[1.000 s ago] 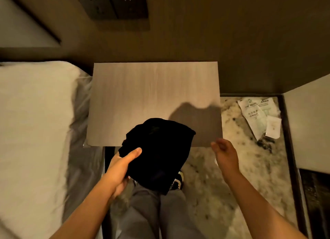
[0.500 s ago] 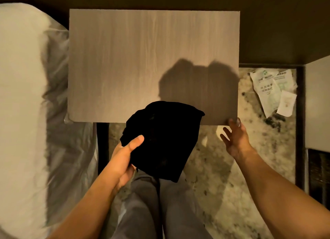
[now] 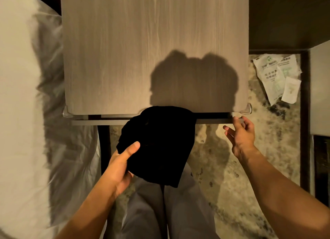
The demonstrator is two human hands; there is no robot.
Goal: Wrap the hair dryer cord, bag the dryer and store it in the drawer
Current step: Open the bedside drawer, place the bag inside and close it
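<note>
My left hand [image 3: 120,165] grips a black cloth bag [image 3: 157,144] by its lower left side and holds it in front of the wooden nightstand [image 3: 139,47]. The bag bulges; what is inside is hidden. Just under the nightstand's front edge the drawer [image 3: 92,121] stands pulled out a small way, showing a thin grey front strip. My right hand [image 3: 240,132] is at the drawer's right end, thumb and fingers curled on the strip's corner, other fingers spread.
A bed with white sheets [image 3: 23,113] runs along the left. White paper packets [image 3: 277,76] lie on the marbled floor right of the nightstand. My grey-trousered legs [image 3: 160,212] are below the bag. A dark wall panel [image 3: 303,15] is at top right.
The view has tilted down and closer to the nightstand. My right hand reached the drawer's right end and the drawer front has come out a little. The bag stayed in my left hand.
</note>
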